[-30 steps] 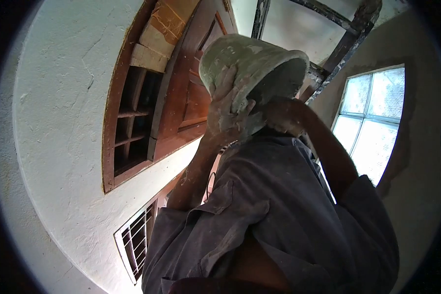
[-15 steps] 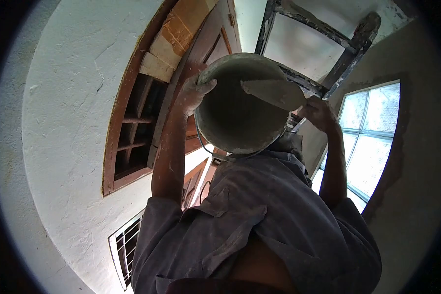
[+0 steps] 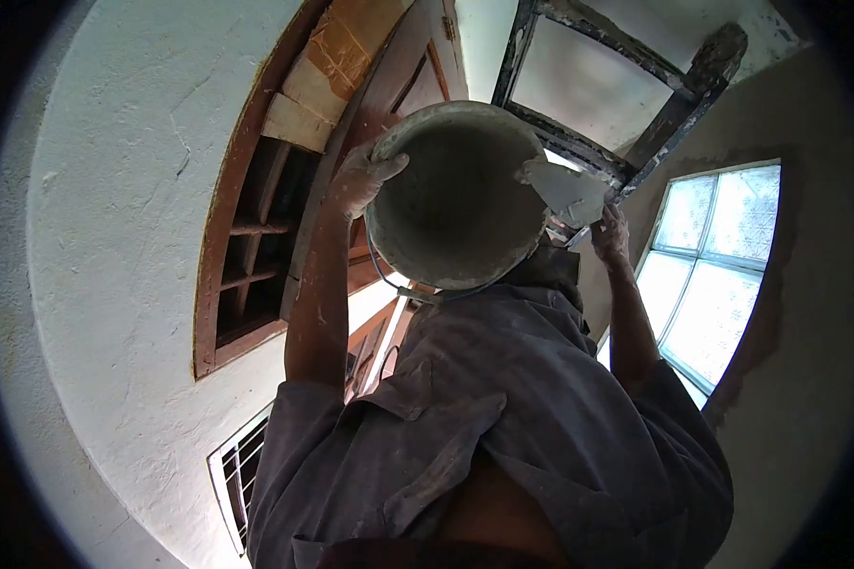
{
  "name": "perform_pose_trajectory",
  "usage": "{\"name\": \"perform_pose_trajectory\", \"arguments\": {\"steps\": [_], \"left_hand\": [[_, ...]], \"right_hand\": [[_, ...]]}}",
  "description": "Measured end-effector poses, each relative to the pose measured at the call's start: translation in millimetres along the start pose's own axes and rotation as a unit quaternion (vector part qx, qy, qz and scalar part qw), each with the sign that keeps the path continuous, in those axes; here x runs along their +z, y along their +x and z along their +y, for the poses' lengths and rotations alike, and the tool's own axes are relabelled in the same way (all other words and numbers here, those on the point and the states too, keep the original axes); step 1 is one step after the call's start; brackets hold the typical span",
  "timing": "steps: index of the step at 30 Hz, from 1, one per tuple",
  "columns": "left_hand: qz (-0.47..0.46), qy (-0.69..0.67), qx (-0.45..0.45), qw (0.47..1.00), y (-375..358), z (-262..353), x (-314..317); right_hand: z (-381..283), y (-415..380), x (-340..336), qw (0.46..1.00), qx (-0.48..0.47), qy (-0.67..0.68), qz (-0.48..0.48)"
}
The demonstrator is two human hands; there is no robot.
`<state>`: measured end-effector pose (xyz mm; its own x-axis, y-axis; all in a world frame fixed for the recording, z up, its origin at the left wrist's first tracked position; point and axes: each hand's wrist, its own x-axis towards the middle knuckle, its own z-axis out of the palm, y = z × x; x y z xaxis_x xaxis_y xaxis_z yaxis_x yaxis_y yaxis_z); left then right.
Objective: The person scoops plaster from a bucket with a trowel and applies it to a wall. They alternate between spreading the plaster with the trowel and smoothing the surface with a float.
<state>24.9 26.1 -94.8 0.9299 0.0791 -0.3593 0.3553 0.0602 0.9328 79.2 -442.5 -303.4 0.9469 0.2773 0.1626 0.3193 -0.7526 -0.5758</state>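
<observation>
Grey-crusted round bucket (image 3: pixel 417 248), L hand (image 3: pixel 362 180) gripping edge.
R hand (image 3: pixel 611 235) grips grey flat-bladed trowel (image 3: pixel 569 193); keep bucket braced vs. blade.

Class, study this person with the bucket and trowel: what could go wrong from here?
The bucket could slip or swing: the left hand grips one side of its rim, and no other hand is on it.
The trowel in the right hand might knock the bucket, as its blade overlaps the rim in view; contact is unclear.
The bucket's loose handle might catch the shirt just below.
</observation>
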Motion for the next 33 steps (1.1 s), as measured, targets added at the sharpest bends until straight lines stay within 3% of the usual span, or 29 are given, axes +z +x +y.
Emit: {"name": "perform_pose_trajectory", "arguments": {"steps": [5,8,11,12,14,17,19,26,28,30,32,33], "left_hand": [[0.029,-0.043,-0.011,0.999,-5.7,-10.1,-11.8],[0.056,-0.064,-0.015,0.996,-2.2,-20.6,-17.9],[0.084,-0.071,-0.043,0.993,1.6,-24.1,-13.9],[0.096,-0.066,-0.053,0.992,6.8,-20.3,-11.6],[0.111,-0.049,-0.072,0.990,13.7,-9.9,-3.6],[0.123,-0.026,-0.092,0.988,20.2,-1.4,1.2],[0.122,-0.038,-0.098,0.987,25.3,-7.9,-2.7],[0.023,0.058,-0.018,0.998,13.6,-24.2,-6.2],[0.001,0.062,-0.020,0.998,9.2,-19.7,-1.1],[0.020,0.112,-0.019,0.993,9.6,-19.2,2.4],[0.047,0.163,-0.013,0.985,9.8,-21.3,9.1],[0.066,0.189,-0.007,0.980,10.1,-22.8,12.9]], "right_hand": [[2.8,-30.2,10.7,0.981,0.188,0.038,-0.037],[-13.9,-40.0,0.9,0.985,0.168,0.049,-0.011],[-29.7,-26.8,-32.2,0.976,-0.142,-0.159,-0.037],[-56.1,-16.3,-55.7,0.989,-0.042,-0.093,-0.105],[-125.9,12.9,-108.8,0.960,0.158,0.039,-0.229],[-152.1,28.5,-138.0,0.930,0.162,0.083,-0.319],[-131.2,26.8,-132.8,0.916,0.181,0.084,-0.348],[-88.4,72.7,-127.1,0.898,0.172,0.018,-0.405],[-71.2,94.8,-115.8,0.925,0.101,0.007,-0.367],[-77.2,123.5,-121.1,0.927,-0.001,-0.148,-0.343],[-97.8,137.1,-122.8,0.943,-0.096,-0.246,-0.203],[-97.1,141.2,-120.7,0.942,-0.097,-0.241,-0.212]]}}
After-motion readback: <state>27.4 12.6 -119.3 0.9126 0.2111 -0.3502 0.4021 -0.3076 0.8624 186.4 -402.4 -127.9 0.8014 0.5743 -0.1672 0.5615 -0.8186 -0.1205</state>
